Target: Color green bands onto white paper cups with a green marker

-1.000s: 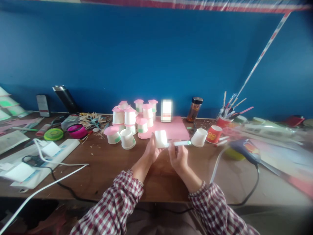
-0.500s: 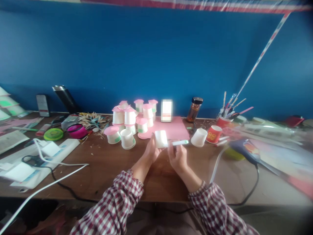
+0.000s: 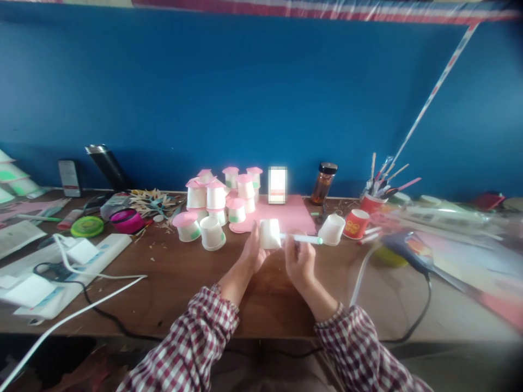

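Note:
A white paper cup is held on its side above the desk by my left hand, whose fingers and thumb wrap round it. My right hand pinches a white marker pen with a light green end that points right. The pen's other end meets the cup's right side; its tip is too small to make out. Left of my hands, two upside-down paper cups stand close by: a plain cup with a green patch, and a cup with a pink paper top.
Stacked pink-topped cups and pink paper lie behind my hands. Right are a white cup, a red cup, a dark-lidded bottle and a glue gun. Left lie a power strip and cables.
My right hand and the marker pen have shifted slightly right and down. The cup is turned a little in my left hand, which stays in nearly the same place.

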`<state>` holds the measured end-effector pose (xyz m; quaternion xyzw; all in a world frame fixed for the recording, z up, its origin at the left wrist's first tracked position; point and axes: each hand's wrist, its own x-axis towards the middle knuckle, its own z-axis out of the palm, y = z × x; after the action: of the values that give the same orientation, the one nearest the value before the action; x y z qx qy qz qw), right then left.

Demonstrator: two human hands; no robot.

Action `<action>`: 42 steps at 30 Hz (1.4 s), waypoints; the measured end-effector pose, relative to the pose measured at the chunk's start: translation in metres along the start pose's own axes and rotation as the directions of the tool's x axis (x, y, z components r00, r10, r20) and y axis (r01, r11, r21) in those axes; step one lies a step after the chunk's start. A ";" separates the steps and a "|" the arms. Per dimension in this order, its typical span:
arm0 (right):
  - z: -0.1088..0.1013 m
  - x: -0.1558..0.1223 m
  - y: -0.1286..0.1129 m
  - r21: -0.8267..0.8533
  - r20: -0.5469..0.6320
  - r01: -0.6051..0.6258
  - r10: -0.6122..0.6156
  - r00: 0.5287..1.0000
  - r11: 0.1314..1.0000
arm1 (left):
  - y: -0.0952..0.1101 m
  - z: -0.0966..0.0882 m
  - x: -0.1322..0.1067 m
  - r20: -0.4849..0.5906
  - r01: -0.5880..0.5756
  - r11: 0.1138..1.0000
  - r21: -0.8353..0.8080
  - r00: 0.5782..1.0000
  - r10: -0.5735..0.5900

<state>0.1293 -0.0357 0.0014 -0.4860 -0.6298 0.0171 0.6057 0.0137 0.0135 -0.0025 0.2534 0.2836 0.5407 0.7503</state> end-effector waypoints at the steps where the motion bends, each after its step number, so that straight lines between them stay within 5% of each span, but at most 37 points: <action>1: 0.000 0.000 0.000 0.008 0.009 -0.009 0.009 1.000 1.000 | 0.000 0.001 -0.001 0.010 0.004 1.000 0.002 1.000 -0.004; 19: 0.001 -0.001 0.000 -0.010 0.067 -0.026 0.026 0.997 1.000 | -0.002 0.000 0.001 0.006 -0.010 0.999 0.034 1.000 0.010; 42: 0.003 -0.001 0.003 -0.070 0.000 0.003 -0.003 1.000 0.998 | 0.001 0.006 -0.003 -0.001 0.003 1.000 -0.019 1.000 -0.003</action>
<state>0.1289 -0.0336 -0.0023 -0.5061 -0.6307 -0.0059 0.5883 0.0163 0.0103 0.0033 0.2455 0.2793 0.5424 0.7534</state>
